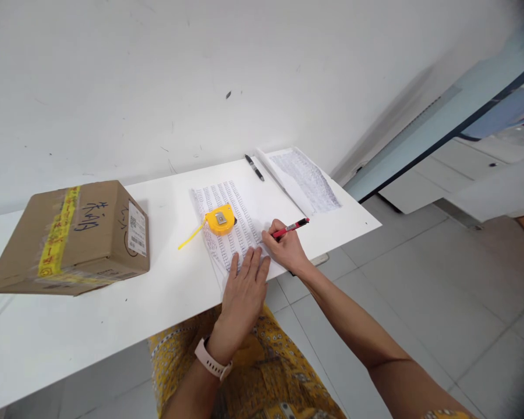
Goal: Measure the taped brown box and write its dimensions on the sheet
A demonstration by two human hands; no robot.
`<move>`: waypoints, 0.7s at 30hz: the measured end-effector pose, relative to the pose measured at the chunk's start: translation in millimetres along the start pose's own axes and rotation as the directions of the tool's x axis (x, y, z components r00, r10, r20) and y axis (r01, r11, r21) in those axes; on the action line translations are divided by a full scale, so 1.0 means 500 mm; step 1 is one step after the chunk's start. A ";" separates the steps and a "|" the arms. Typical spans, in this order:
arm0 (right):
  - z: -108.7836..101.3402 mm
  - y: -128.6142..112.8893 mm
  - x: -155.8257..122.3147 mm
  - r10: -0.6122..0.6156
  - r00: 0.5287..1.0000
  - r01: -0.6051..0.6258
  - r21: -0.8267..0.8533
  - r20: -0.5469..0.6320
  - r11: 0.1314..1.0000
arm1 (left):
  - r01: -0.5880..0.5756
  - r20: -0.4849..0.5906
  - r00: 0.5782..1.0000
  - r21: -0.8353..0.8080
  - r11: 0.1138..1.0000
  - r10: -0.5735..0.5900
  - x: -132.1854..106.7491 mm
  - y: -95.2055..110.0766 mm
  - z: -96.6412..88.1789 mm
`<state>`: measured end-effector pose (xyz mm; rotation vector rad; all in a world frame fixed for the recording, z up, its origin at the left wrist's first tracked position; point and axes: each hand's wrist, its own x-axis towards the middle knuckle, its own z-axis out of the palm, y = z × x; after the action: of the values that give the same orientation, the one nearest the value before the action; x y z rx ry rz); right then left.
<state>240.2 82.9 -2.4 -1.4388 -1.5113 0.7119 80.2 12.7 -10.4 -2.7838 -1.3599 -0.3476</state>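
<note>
My right hand (287, 247) is closed on a red pen (290, 228), its tip on a printed sheet (240, 227) that lies on the white table (157, 297). My left hand (243, 286) lies flat with fingers stretched out on the sheet's near edge, a pale watch on the wrist. A yellow tape measure (219, 221) sits on the sheet just beyond my left hand, with a short length of yellow tape pulled out to the left.
A taped cardboard box (76, 235) stands on the table's left. A black pen (254, 167) and a second printed sheet (303, 179) lie at the far right corner. A white wall runs behind the table; grey tiled floor spreads to the right.
</note>
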 end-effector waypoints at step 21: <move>0.002 0.001 -0.001 0.027 1.000 -0.027 0.001 -0.011 1.000 | -0.003 -0.008 1.000 -0.018 1.000 0.003 -0.001 0.000 0.003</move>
<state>239.5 82.6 -3.2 -1.4630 -1.4859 0.7199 80.2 12.6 -11.9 -2.7950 -1.3575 -0.3726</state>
